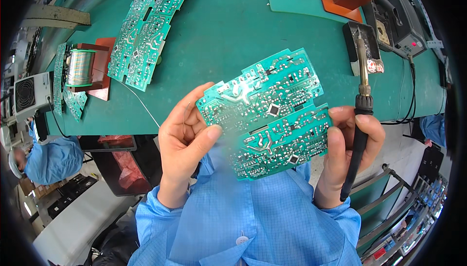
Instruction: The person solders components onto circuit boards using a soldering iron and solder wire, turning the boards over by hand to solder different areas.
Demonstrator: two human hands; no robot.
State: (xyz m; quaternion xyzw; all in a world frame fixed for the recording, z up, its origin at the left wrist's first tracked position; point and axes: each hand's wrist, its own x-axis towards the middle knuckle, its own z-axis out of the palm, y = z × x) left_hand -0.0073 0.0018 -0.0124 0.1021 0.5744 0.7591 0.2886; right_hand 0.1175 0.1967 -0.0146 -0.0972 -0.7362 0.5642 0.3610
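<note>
A green circuit board (292, 115), its soldered side facing up, is held tilted in front of my chest. My left hand (187, 134) is closed on its left edge, thumb on top. A thin solder wire (141, 101) runs from the spool (81, 68) toward this hand and passes by its fingers. My right hand (350, 144) pinches the board's right edge and also grips a soldering iron (361, 120) by its black handle, with the metal tip pointing away from me. The iron's tip is apart from the board. A blurred patch lies over the board's lower left part.
A larger panel of circuit boards (146, 27) lies at the far left on the green bench mat (224, 32). At the right are a black tip-cleaning tray (348, 47) and a soldering station (406, 27). A white fan unit (31, 93) stands left. Another person (53, 159) sits at lower left.
</note>
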